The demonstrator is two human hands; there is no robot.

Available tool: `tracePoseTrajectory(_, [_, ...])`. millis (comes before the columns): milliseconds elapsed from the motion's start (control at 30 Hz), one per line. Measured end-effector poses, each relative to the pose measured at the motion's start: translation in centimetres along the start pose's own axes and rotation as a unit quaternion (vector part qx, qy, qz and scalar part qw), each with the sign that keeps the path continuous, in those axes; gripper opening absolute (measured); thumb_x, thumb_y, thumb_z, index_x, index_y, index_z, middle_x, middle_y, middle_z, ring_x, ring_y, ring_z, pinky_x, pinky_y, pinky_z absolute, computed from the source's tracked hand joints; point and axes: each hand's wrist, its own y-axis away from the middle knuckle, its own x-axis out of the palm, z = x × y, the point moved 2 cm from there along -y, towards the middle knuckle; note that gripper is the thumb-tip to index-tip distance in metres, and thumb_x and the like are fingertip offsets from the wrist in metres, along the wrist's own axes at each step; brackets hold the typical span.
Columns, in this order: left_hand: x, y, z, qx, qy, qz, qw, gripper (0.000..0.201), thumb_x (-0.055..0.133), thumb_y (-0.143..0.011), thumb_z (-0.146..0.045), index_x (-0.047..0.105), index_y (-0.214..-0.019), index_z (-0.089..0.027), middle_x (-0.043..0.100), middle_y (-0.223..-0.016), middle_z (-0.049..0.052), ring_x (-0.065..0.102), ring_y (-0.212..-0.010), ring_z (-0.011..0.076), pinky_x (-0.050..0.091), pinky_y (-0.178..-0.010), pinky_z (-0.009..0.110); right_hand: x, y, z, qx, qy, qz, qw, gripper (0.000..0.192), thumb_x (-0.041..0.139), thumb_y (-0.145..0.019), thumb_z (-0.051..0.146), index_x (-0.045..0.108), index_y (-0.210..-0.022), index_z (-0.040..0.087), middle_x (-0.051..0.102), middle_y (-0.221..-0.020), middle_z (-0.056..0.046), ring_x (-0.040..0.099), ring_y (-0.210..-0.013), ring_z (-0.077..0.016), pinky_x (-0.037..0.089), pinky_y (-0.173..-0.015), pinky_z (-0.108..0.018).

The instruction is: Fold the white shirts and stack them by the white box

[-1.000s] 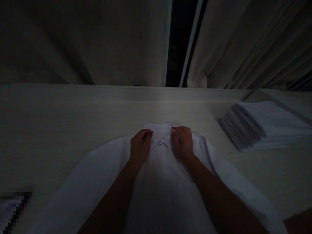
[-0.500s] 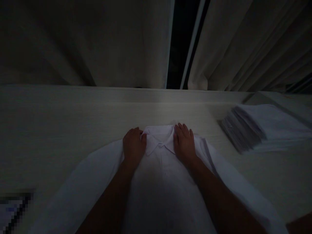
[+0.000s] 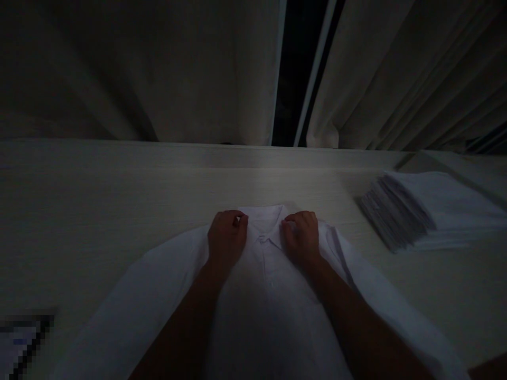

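A white collared shirt (image 3: 273,316) lies front up on a pale surface, its sleeves spread out to both sides. At the left side of the collar, my left hand (image 3: 227,237) is closed in a pinch, thumb against fingertips. My right hand (image 3: 301,237) pinches the right side of the collar, with its fingers bent inward. Between the hands the collar (image 3: 263,214) shows its inner band, and below it runs the front placket. My forearms cover parts of the shirt's chest and shoulders.
A stack of folded white cloth (image 3: 439,206) lies at the right. Behind the pale tabletop (image 3: 119,195) hang beige curtains (image 3: 190,74) with a dark gap between them. A pixelated, dark-edged item (image 3: 24,343) is at the lower left. The light is dim.
My fingers have gone from lying stretched along the collar's sides to pinching it. The left hand has shifted a little to the right. The shirt lies nearly as before.
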Motion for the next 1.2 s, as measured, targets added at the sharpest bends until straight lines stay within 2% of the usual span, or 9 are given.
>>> tracePoseTrajectory(100, [0.8, 0.7, -0.9, 0.028, 0.018, 0.153, 0.988, 0.026, 0.051, -0.089, -0.045, 0.063, -0.087, -0.023, 0.064, -0.076, 0.002, 0.058, -0.071, 0.0165, 0.045, -0.071, 0.031, 0.2, 0.1, 0.8, -0.042, 0.008, 0.095, 0.995, 0.019, 0.056, -0.091, 0.034, 0.070, -0.094, 0.021, 0.066, -0.098, -0.008, 0.053, -0.100, -0.0238, 0.040, -0.092, -0.041])
tracePoseTrajectory(200, [1.2, 0.9, -1.4, 0.076, -0.004, 0.214, 0.974, 0.023, 0.054, -0.088, -0.044, 0.064, -0.085, -0.023, 0.066, -0.085, 0.003, 0.061, -0.082, 0.0188, 0.046, -0.076, 0.032, 0.5, 0.1, 1.3, -0.051, 0.024, 0.160, 0.986, 0.022, 0.056, -0.092, 0.032, 0.070, -0.107, 0.023, 0.067, -0.109, -0.007, 0.052, -0.106, -0.0243, 0.039, -0.095, -0.042])
tracePoseTrajectory(300, [1.2, 0.6, -1.2, 0.090, 0.002, 0.168, 0.982, 0.023, 0.052, -0.090, -0.041, 0.065, -0.092, -0.022, 0.068, -0.094, 0.006, 0.060, -0.094, 0.0208, 0.047, -0.086, 0.034, 0.6, 0.1, 1.2, -0.041, 0.031, 0.151, 0.987, 0.028, 0.051, -0.095, 0.032, 0.067, -0.116, 0.022, 0.065, -0.120, -0.008, 0.052, -0.114, -0.0238, 0.037, -0.101, -0.043])
tracePoseTrajectory(433, [1.2, 0.2, 0.0, 0.045, -0.055, 0.083, 0.994, 0.034, 0.042, -0.094, -0.033, 0.063, -0.115, -0.016, 0.066, -0.116, 0.012, 0.057, -0.112, 0.0240, 0.042, -0.101, 0.040, 1.0, 0.3, 0.6, 0.000, 0.069, 0.126, 0.990, 0.042, 0.040, -0.100, 0.033, 0.054, -0.136, 0.016, 0.052, -0.142, -0.013, 0.042, -0.134, -0.0249, 0.029, -0.112, -0.047])
tracePoseTrajectory(567, [1.9, 0.2, 0.7, 0.056, -0.140, 0.132, 0.980, 0.041, 0.035, -0.095, -0.025, 0.060, -0.125, -0.012, 0.060, -0.133, 0.014, 0.052, -0.124, 0.0264, 0.034, -0.110, 0.044, 1.7, 0.7, 0.2, 0.008, 0.108, 0.183, 0.977, 0.049, 0.036, -0.101, 0.038, 0.046, -0.142, 0.013, 0.042, -0.150, -0.014, 0.034, -0.141, -0.0271, 0.023, -0.116, -0.051])
tracePoseTrajectory(700, [1.7, 0.1, 0.7, 0.051, -0.144, 0.134, 0.979, 0.043, 0.033, -0.094, -0.023, 0.059, -0.127, -0.012, 0.058, -0.136, 0.013, 0.050, -0.126, 0.0275, 0.033, -0.111, 0.047, 1.8, 0.7, 0.2, 0.005, 0.108, 0.183, 0.977, 0.049, 0.034, -0.101, 0.037, 0.045, -0.143, 0.014, 0.042, -0.151, -0.013, 0.033, -0.141, -0.0268, 0.022, -0.116, -0.051])
tracePoseTrajectory(900, [1.0, -0.1, 1.3, -0.031, -0.164, 0.060, 0.984, 0.045, 0.036, -0.089, -0.017, 0.058, -0.127, -0.010, 0.064, -0.117, 0.017, 0.056, -0.113, 0.0282, 0.039, -0.102, 0.045, 0.9, 0.2, -0.1, 0.030, 0.087, 0.060, 0.994, 0.037, 0.036, -0.099, 0.027, 0.060, -0.123, 0.013, 0.060, -0.127, -0.014, 0.049, -0.121, -0.0263, 0.034, -0.105, -0.046])
tracePoseTrajectory(1033, [0.6, -0.2, 1.5, -0.059, -0.198, 0.058, 0.977, 0.035, 0.040, -0.087, -0.021, 0.067, -0.109, -0.016, 0.064, -0.109, 0.016, 0.056, -0.106, 0.0317, 0.042, -0.092, 0.048, 0.8, 0.1, -0.2, 0.035, 0.111, 0.080, 0.990, 0.027, 0.043, -0.094, 0.020, 0.067, -0.104, 0.015, 0.064, -0.101, -0.014, 0.052, -0.098, -0.0261, 0.041, -0.089, -0.041])
tracePoseTrajectory(1200, [0.2, -0.6, 2.3, -0.090, -0.201, 0.063, 0.973, 0.030, 0.044, -0.087, -0.030, 0.071, -0.095, -0.019, 0.064, -0.101, 0.015, 0.057, -0.100, 0.0332, 0.044, -0.085, 0.049, 0.9, 0.1, -0.3, 0.035, 0.136, 0.096, 0.985, 0.023, 0.046, -0.092, 0.018, 0.066, -0.103, 0.016, 0.062, -0.099, -0.013, 0.051, -0.096, -0.0259, 0.039, -0.085, -0.039])
